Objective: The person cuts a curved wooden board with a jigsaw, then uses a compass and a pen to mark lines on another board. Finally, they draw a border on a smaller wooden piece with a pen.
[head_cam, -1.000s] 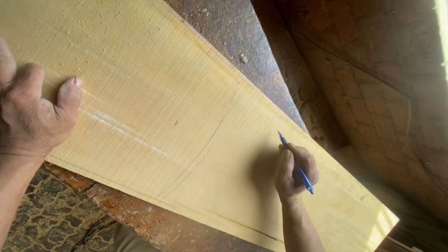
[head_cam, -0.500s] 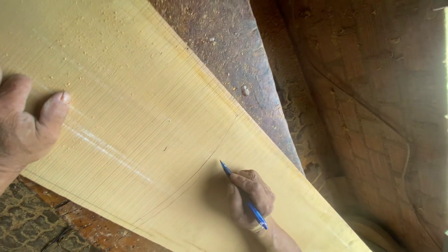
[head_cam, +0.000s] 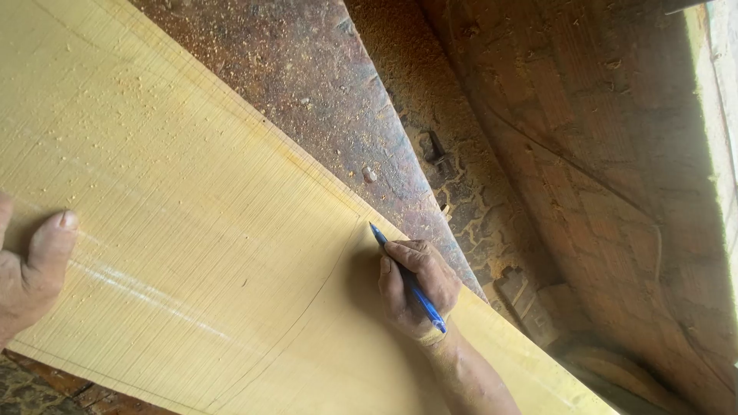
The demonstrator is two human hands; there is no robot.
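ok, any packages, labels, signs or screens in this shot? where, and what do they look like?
None in view. Only a pale yellow wooden board with drawn lines, the left hand pressing on it, the right hand holding a blue pen to it, and a sawdust-strewn dark surface beyond.

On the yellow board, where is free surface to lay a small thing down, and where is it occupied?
The widest bare patch of the board lies between the left hand at its left end and the right hand, which holds a blue pen. Only sawdust specks and a curved drawn line are there. The dusty table beyond the board is also bare. The space around the pen is occupied.
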